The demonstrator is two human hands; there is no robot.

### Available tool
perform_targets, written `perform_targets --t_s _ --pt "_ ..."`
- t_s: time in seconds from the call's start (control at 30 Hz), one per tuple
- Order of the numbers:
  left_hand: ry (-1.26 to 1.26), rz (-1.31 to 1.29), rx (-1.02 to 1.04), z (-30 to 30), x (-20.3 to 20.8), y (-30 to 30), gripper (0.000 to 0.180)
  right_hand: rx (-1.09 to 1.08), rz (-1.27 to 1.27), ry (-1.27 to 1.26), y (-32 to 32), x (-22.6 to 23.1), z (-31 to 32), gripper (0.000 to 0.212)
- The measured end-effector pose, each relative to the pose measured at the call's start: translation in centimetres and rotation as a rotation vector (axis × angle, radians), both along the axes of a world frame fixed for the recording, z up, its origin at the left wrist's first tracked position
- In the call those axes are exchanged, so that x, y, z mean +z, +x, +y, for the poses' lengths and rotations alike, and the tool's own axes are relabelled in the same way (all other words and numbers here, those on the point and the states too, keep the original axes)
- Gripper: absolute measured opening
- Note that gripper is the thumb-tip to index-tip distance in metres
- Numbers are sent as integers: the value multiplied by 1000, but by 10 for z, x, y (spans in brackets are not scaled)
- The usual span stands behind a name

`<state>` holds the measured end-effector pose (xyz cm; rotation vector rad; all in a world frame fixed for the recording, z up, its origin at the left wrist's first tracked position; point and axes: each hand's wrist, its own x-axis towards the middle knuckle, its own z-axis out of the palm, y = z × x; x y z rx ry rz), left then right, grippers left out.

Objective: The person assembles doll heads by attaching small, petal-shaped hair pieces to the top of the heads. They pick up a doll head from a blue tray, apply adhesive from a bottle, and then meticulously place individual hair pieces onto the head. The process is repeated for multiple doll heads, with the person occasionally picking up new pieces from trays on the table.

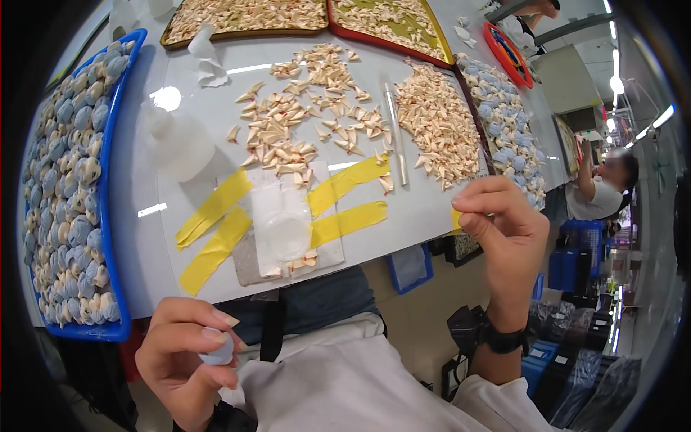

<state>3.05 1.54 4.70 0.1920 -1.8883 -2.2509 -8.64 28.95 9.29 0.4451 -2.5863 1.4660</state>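
Near the table's front edge, my left hand (188, 360) pinches a small rounded pale blue piece (218, 350) between thumb and fingertips. My right hand (504, 227) is raised over the front right edge, thumb and fingers pressed together. Anything between those fingertips is too small or hidden to make out. Between the hands lies a white pad (327, 248), held down with yellow tape strips (350, 225). On it sit a round clear dish (286, 236) and a few small cream pointed pieces with red tips. More such pointed pieces (277, 133) lie scattered behind the pad.
A blue tray (124, 144) of blue-and-cream rounded pieces stands at left, beside a translucent bottle (176, 144). A clear tube (396, 137) lies next to a dense heap of pointed pieces (435, 119). Two trays (327, 30) are at the back. Another person (601, 187) sits at right.
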Motion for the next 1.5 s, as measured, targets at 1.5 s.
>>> perform_targets --t_s 1.5 --pt "63 166 -271 -8 -9 -24 47 439 52 133 6 18 -104 14"
